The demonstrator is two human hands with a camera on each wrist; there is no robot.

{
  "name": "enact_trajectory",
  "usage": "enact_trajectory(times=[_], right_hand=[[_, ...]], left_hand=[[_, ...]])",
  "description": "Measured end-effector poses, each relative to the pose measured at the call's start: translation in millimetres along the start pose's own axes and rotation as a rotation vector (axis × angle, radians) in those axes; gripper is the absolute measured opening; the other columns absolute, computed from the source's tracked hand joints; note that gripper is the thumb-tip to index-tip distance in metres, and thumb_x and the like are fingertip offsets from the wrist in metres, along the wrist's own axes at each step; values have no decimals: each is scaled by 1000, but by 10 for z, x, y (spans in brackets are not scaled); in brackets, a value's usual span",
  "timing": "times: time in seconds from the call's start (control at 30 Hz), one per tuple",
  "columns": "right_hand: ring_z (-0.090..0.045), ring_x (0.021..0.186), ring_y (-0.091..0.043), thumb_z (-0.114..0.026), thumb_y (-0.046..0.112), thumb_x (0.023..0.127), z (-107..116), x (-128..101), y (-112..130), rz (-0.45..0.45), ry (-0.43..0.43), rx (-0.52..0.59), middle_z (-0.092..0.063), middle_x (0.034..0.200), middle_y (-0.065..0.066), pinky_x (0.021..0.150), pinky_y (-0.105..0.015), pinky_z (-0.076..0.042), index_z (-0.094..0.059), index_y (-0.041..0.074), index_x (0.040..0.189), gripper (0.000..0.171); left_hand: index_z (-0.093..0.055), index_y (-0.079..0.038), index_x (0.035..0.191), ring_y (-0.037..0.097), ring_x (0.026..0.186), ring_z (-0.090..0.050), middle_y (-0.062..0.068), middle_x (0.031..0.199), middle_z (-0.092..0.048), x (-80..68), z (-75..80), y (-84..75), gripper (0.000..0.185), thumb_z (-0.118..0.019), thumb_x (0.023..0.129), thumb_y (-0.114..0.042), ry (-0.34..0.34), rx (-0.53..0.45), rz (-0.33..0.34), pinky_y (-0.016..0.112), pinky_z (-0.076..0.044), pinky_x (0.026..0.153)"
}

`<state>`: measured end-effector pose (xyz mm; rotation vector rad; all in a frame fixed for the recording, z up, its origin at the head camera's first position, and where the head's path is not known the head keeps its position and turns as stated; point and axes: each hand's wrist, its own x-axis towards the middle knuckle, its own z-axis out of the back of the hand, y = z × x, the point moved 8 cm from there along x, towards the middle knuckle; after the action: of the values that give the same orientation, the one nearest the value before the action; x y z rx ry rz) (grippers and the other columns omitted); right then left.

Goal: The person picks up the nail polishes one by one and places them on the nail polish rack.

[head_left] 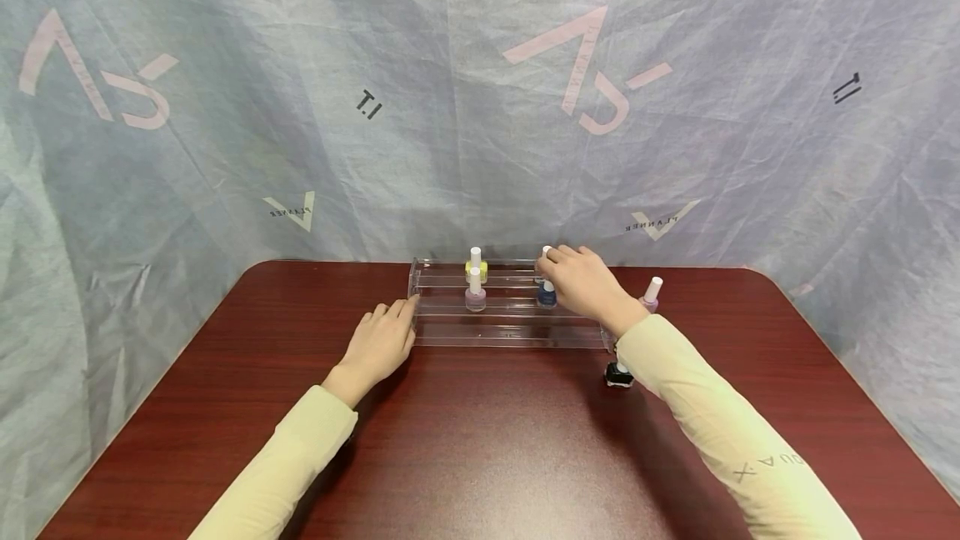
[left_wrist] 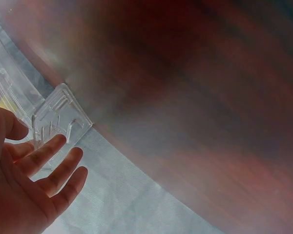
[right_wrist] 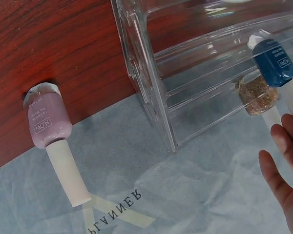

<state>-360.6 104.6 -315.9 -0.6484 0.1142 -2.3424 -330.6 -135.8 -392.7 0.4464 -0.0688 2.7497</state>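
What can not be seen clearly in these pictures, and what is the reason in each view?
- Head view: the right hand covers the gold glitter bottle, so its grip there is unclear.
- Left wrist view: the table is blurred; the clear rack is cut off by the left edge.
- Right wrist view: only fingertips show; the frame edge hides the hand.
- Head view: the black bottle is too small to read.

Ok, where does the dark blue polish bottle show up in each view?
Head: the dark blue polish bottle stands on the middle step of the clear rack, right of centre, beside the right hand.
Left wrist: not in it; only the rack's end panel and the left hand show.
Right wrist: upper right, tilted in the frame, above a gold glitter bottle.
Shared landmark: the clear rack.
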Motion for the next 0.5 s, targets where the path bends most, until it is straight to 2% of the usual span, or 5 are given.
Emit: enact_trajectory(times=[0.23,0.5], right_hand=[[-57,82,-21,-53,2,82,-26,-10,13,6,-4,-13,-61,87,-3,63,-35,-42,-62,14,89,17],[-57,81,-22,-53,5,84,-28,-13,21,1,-8,-12,-61,86,-3,62,-35,-42,-62,13,89,13]], left_hand=[[-41,-7,136,32,105,-53,9,123,-55,-2,-4,-2,48,-50,90,-18,4,-2,3,46,-45,83],[-41,-7,136,33,106,-53,9,123,-55,-4,-8,-1,49,-50,90,-18,12,-3,6,46,-45,84]])
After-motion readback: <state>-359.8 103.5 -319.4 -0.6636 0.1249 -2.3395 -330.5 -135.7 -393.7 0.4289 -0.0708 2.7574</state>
